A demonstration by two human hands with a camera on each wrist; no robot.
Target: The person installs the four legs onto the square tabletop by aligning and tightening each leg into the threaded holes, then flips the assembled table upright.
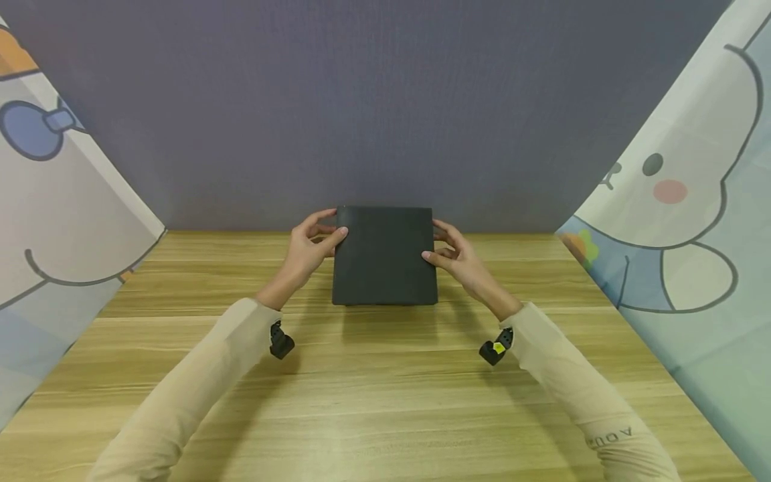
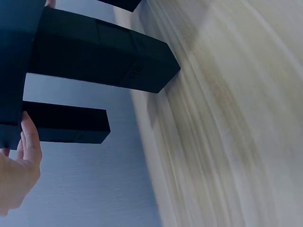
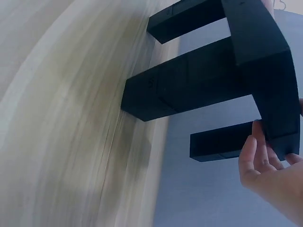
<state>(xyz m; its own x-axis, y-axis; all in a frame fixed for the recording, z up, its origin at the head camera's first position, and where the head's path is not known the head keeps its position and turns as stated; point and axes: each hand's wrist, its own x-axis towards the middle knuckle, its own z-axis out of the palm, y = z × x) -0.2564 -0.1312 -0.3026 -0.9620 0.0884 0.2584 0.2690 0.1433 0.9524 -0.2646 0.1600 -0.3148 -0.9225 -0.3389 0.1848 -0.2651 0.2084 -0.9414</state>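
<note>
A small black stool with a flat square top and thick square legs is at the far side of the wooden table. My left hand holds the top's left edge, thumb on the upper face and fingers along the side. On the opposite edge my right hand grips in the same way, its thumb lying over the top. Seen from the left wrist, a near leg reaches down to the wood. The right wrist view shows the fingers curled at the top's edge, with a leg close to the tabletop.
A grey-blue panel rises behind the wooden table. Cartoon-printed cloths stand at the left and right. A small black wrist camera sits at each cuff.
</note>
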